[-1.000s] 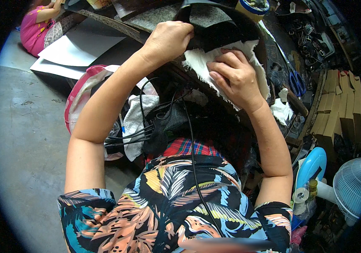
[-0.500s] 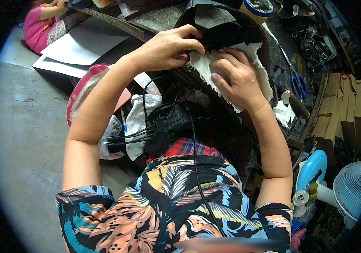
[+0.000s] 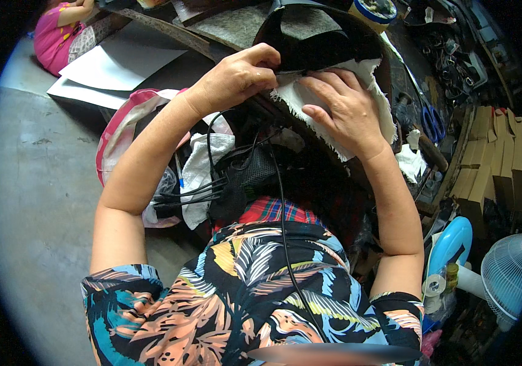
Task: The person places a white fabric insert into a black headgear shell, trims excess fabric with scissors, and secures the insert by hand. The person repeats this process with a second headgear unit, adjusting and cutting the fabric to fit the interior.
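My left hand (image 3: 236, 79) is closed, its thumb and fingertips pinched at the near left edge of a black sheet piece (image 3: 340, 47). The sheet looks smooth and curves up at the back. My right hand (image 3: 349, 113) lies spread on a white cloth (image 3: 384, 113) with frayed edges, its fingertips along the black edge. The cloth rests on the work surface under the black piece's near side. My left fingertips partly hide where the two materials meet.
Blue-handled scissors (image 3: 433, 124) lie to the right, near a white scrap (image 3: 412, 163). Folded cardboard (image 3: 487, 161) and a fan (image 3: 508, 274) stand farther right. A tub (image 3: 372, 12) is at the back. Left are white sheets (image 3: 120, 67), a pink-rimmed bag (image 3: 111, 143) and a person in pink (image 3: 53, 36).
My left hand has drawn slightly left and its fingers have curled in more. My right hand has flattened on the cloth, fingers extended along the black edge.
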`<action>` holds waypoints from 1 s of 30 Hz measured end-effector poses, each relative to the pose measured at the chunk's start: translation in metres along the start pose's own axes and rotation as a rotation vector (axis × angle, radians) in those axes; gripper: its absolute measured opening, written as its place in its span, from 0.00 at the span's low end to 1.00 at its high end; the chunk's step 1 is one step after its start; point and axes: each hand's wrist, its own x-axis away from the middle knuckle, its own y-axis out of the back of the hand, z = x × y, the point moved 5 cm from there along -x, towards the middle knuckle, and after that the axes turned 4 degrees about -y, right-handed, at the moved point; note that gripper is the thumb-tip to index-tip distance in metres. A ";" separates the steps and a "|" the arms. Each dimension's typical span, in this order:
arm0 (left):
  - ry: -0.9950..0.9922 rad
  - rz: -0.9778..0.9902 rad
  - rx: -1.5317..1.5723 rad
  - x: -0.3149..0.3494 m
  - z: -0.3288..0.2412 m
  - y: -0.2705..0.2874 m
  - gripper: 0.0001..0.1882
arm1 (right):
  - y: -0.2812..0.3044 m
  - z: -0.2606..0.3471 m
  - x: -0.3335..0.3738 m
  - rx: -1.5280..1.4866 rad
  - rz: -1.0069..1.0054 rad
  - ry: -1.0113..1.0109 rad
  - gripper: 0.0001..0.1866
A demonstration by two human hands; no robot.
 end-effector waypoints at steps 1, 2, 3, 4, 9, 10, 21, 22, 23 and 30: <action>0.009 -0.005 0.012 0.001 0.000 -0.001 0.05 | -0.001 0.002 -0.001 0.048 0.008 0.017 0.25; 0.022 -0.014 0.031 0.002 0.001 -0.002 0.06 | -0.001 0.004 -0.003 0.099 0.015 0.035 0.26; 0.035 -0.024 0.051 0.003 0.002 -0.002 0.08 | -0.003 0.006 -0.004 0.143 0.024 0.046 0.27; 0.022 -0.024 0.045 0.003 0.002 -0.001 0.08 | -0.004 0.008 -0.006 0.190 0.031 0.059 0.27; 0.055 -0.014 0.025 0.001 -0.002 0.003 0.09 | -0.008 0.012 -0.011 0.226 0.063 0.064 0.28; 0.115 -0.044 0.083 0.000 -0.001 0.003 0.09 | -0.009 0.012 -0.011 0.223 0.065 0.064 0.28; 0.301 -0.159 0.007 -0.007 0.009 -0.005 0.08 | -0.010 0.021 -0.018 0.318 0.143 0.059 0.27; 0.300 -0.179 0.027 -0.005 0.008 -0.007 0.08 | -0.010 0.022 -0.019 0.333 0.143 0.067 0.27; 0.288 -0.200 0.051 -0.003 0.007 -0.008 0.08 | -0.010 0.024 -0.019 0.352 0.124 0.083 0.27; 0.132 -0.185 -0.076 0.004 0.001 -0.020 0.08 | -0.007 0.020 -0.009 0.110 -0.060 0.098 0.24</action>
